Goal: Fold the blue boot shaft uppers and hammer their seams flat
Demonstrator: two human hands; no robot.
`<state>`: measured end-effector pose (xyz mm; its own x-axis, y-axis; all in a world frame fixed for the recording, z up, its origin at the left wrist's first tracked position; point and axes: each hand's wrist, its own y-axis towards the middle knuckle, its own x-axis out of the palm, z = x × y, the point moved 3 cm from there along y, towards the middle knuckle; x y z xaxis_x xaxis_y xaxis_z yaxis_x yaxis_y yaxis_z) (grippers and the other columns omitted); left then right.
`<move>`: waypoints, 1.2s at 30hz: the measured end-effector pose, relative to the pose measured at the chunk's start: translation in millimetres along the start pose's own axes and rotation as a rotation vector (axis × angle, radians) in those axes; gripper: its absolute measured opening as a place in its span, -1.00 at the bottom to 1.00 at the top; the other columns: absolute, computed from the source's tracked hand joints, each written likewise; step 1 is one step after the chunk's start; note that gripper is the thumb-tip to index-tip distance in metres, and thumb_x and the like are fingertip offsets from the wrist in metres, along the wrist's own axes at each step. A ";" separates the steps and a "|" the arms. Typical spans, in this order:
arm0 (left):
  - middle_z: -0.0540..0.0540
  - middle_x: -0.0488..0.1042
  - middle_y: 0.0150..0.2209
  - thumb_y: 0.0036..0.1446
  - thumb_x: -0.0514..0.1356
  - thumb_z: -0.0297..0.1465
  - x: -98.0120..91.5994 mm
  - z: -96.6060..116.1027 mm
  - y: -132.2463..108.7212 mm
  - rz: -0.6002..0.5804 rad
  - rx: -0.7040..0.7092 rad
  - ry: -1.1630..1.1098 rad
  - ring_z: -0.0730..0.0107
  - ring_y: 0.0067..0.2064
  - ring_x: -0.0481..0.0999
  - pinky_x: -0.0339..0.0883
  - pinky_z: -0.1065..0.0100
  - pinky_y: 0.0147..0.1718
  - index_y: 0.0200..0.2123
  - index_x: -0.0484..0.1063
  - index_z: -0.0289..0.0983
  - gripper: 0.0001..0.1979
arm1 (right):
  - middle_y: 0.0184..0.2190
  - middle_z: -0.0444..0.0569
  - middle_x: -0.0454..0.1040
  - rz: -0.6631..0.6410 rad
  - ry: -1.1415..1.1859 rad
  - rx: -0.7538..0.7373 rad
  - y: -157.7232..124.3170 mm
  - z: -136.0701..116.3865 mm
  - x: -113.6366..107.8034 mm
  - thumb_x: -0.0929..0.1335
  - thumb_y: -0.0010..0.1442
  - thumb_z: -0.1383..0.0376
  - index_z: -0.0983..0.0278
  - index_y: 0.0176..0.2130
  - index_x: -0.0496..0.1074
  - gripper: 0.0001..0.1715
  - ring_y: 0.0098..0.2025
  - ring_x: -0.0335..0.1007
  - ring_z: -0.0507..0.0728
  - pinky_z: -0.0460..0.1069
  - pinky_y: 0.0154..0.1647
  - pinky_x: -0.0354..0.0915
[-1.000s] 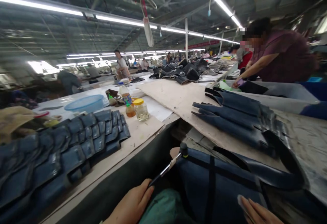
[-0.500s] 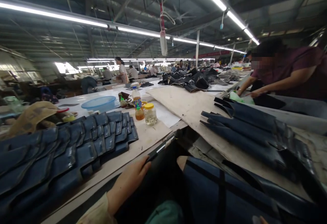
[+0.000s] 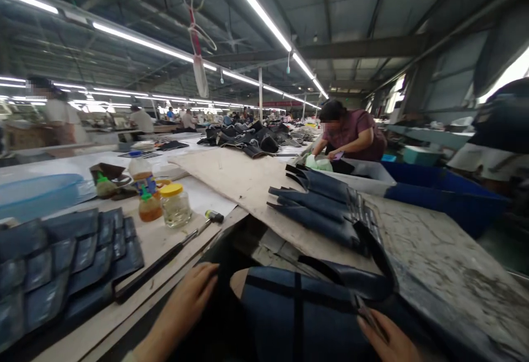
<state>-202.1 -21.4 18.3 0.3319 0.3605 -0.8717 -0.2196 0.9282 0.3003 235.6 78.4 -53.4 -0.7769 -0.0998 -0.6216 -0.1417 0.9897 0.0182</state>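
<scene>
My left hand is at the table edge with its fingers stretched forward, loosely curved and without a tool. Its fingertips are beside dark material. To its left, a long dark-handled tool with a metal shaft lies on the board. My right hand, partly cut off at the bottom edge, grips a slim metal tool whose kind I cannot make out. That tool is over the right side of a dark blue leather-like panel with crossed black strips and a tan end. The panel lies in front of me between both hands.
Overlapping dark blue pieces lie at left, near a yellow-lidded jar, a green-tipped bottle and a blue basin. More dark pieces lie on the right board. A co-worker bends over a blue bin's near end.
The view has swung to the right. The long tool has left my left hand and lies on the board. My right hand, barely visible before, shows with the slim metal tool.
</scene>
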 end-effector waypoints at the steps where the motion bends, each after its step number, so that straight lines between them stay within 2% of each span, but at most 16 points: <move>1: -0.11 0.47 -0.04 0.15 0.01 -0.24 17.7 11.7 -3.7 -0.029 0.023 -0.103 0.22 0.03 0.42 0.27 0.23 0.07 -0.06 0.44 -0.17 -0.65 | -0.20 -0.01 0.55 -0.008 0.029 0.033 0.9 -6.1 -1.4 0.28 -0.02 -0.06 0.20 -0.23 0.54 -0.48 -0.09 0.46 0.25 -0.03 -0.10 0.37; 2: -0.10 0.46 -0.03 0.16 0.01 -0.23 33.9 23.0 -6.8 -0.061 0.037 -0.187 0.25 0.01 0.44 0.30 0.25 0.06 -0.07 0.44 -0.16 -0.65 | -0.23 -0.02 0.56 -0.015 0.051 0.057 1.8 -11.2 -2.8 0.28 -0.03 -0.08 0.20 -0.25 0.55 -0.47 -0.11 0.47 0.26 -0.03 -0.12 0.37; 4: -0.11 0.41 0.02 0.16 0.00 -0.21 57.4 40.3 -10.2 -0.045 0.018 -0.292 0.26 0.05 0.40 0.26 0.23 0.09 -0.05 0.43 -0.16 -0.64 | -0.29 -0.03 0.57 -0.024 0.081 0.078 2.8 -17.9 -5.7 0.29 -0.07 -0.10 0.21 -0.30 0.55 -0.47 -0.15 0.48 0.26 -0.04 -0.17 0.37; 6: -0.12 0.36 0.05 0.16 0.00 -0.20 70.4 47.8 -10.5 0.001 -0.020 -0.347 0.24 0.10 0.36 0.21 0.20 0.13 -0.02 0.41 -0.17 -0.61 | -0.36 -0.04 0.57 -0.042 0.098 0.084 2.2 -19.3 -6.9 0.30 -0.10 -0.12 0.22 -0.37 0.54 -0.47 -0.20 0.48 0.26 -0.05 -0.21 0.37; 8: -0.13 0.34 0.07 0.15 0.00 -0.17 77.1 46.3 -9.6 0.026 -0.055 -0.378 0.21 0.12 0.34 0.17 0.16 0.15 -0.01 0.40 -0.18 -0.59 | -0.42 -0.04 0.56 -0.081 0.107 0.092 0.3 -17.5 -5.7 0.30 -0.11 -0.14 0.25 -0.43 0.53 -0.45 -0.26 0.48 0.24 -0.05 -0.26 0.36; 11: -0.19 0.28 0.13 0.10 0.02 -0.10 84.1 34.5 -8.3 0.035 -0.126 -0.398 0.13 0.16 0.29 0.09 0.10 0.19 0.02 0.37 -0.25 -0.50 | -0.47 -0.03 0.52 -0.118 0.116 0.095 -1.9 -17.7 -2.2 0.28 -0.09 -0.17 0.28 -0.47 0.51 -0.41 -0.31 0.45 0.22 -0.05 -0.30 0.32; 14: -0.27 0.26 0.15 0.05 0.03 -0.05 92.5 23.7 -7.6 0.047 -0.200 -0.455 0.07 0.19 0.24 0.05 0.07 0.20 0.08 0.29 -0.36 -0.37 | -0.49 -0.03 0.50 -0.084 0.159 0.106 -0.3 -28.6 0.4 0.29 -0.09 -0.16 0.30 -0.45 0.50 -0.41 -0.33 0.43 0.21 -0.04 -0.31 0.30; 19: -0.28 0.27 0.16 0.03 0.03 -0.03 103.3 20.3 -7.8 0.078 -0.221 -0.571 0.08 0.21 0.22 0.08 0.07 0.19 0.12 0.22 -0.37 -0.32 | -0.41 0.00 0.53 -0.075 0.199 0.089 7.6 -49.2 2.6 0.29 -0.09 -0.12 0.33 -0.35 0.50 -0.40 -0.30 0.43 0.22 -0.01 -0.22 0.29; 22: -0.27 0.27 0.17 0.02 0.05 -0.04 105.9 19.0 -10.2 0.108 -0.246 -0.586 0.07 0.21 0.21 0.09 0.07 0.18 0.13 0.19 -0.34 -0.31 | -0.34 0.03 0.54 -0.036 0.091 0.052 5.3 -46.5 -1.3 0.26 -0.04 -0.09 0.31 -0.34 0.49 -0.45 -0.23 0.44 0.24 0.00 -0.18 0.27; 26: -0.30 0.20 0.21 0.02 0.03 -0.01 108.5 17.4 -12.6 0.095 -0.270 -0.604 0.07 0.24 0.14 0.04 0.09 0.20 0.17 0.12 -0.39 -0.25 | -0.41 -0.01 0.53 -0.032 -0.168 0.041 -10.8 -39.6 -3.0 0.18 0.09 -0.01 0.23 -0.40 0.47 -0.54 -0.30 0.45 0.21 -0.03 -0.28 0.24; 29: -0.33 0.18 0.21 0.00 0.02 0.02 109.8 17.1 -12.0 0.085 -0.269 -0.620 0.05 0.25 0.12 0.03 0.10 0.21 0.17 0.10 -0.43 -0.20 | -0.42 -0.04 0.53 -0.016 -0.249 0.069 -21.1 -43.1 -1.4 0.17 0.14 0.03 0.18 -0.40 0.47 -0.59 -0.30 0.46 0.19 -0.05 -0.30 0.23; 31: -0.33 0.19 0.21 0.00 0.03 0.02 111.1 16.4 -11.5 0.086 -0.270 -0.625 0.05 0.25 0.13 0.03 0.08 0.21 0.18 0.10 -0.42 -0.20 | -0.42 -0.05 0.54 -0.009 -0.202 0.066 -22.8 -47.8 0.4 0.18 0.14 0.02 0.17 -0.39 0.48 -0.59 -0.27 0.46 0.19 -0.05 -0.26 0.23; 34: -0.32 0.17 0.22 0.02 0.02 0.01 114.3 14.3 -11.7 0.085 -0.269 -0.631 0.05 0.25 0.12 0.02 0.07 0.21 0.19 0.08 -0.41 -0.21 | -0.40 -0.03 0.52 -0.001 0.017 0.018 -18.9 -50.5 3.4 0.24 0.06 -0.04 0.21 -0.40 0.46 -0.58 -0.26 0.43 0.17 -0.05 -0.23 0.24; 36: -0.31 0.17 0.22 0.03 0.02 0.00 116.4 13.2 -12.4 0.087 -0.267 -0.638 0.06 0.26 0.11 0.02 0.07 0.21 0.20 0.07 -0.40 -0.22 | -0.53 -0.07 0.44 -0.003 0.197 0.102 -14.7 -44.4 6.0 0.29 -0.05 -0.10 0.25 -0.42 0.41 -0.52 -0.46 0.37 0.10 -0.07 -0.42 0.23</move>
<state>-148.7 10.3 -81.8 0.7589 0.4919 -0.4268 -0.4607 0.8687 0.1820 205.8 58.7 -22.6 -0.8829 -0.1114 -0.4561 -0.0897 0.9936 -0.0691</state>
